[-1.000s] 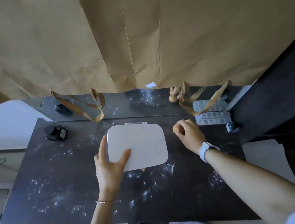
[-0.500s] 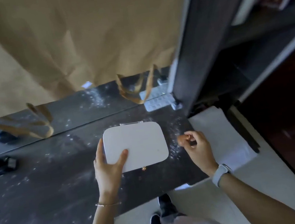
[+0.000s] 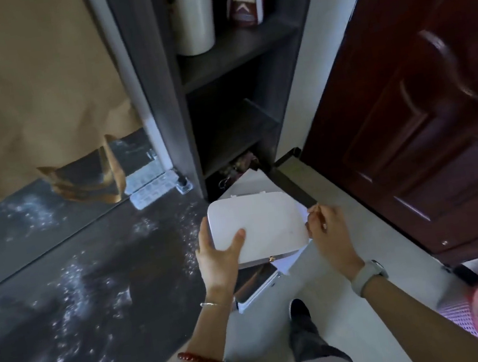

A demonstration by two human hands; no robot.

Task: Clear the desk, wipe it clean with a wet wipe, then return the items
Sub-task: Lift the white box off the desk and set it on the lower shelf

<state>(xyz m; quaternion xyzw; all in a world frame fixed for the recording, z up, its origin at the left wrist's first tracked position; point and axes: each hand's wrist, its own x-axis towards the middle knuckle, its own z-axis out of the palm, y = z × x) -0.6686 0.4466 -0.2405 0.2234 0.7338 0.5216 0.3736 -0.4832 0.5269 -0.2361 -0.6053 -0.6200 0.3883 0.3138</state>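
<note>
White case held off the desk's right edge, above the floor.
Left hand gripping near-left corner, thumb on lid; right hand curled, possibly pinching something small, blurred.

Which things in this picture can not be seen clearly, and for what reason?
All in the head view:
- What the right hand holds: hidden by its own curled fingers.
- Underside of the flat white rounded plastic case, gripped by the left hand: faces away.
- The dark phone-like slab: partly covered by the case.
- Label on the red and white package: blurred, cut by the top edge.
</note>
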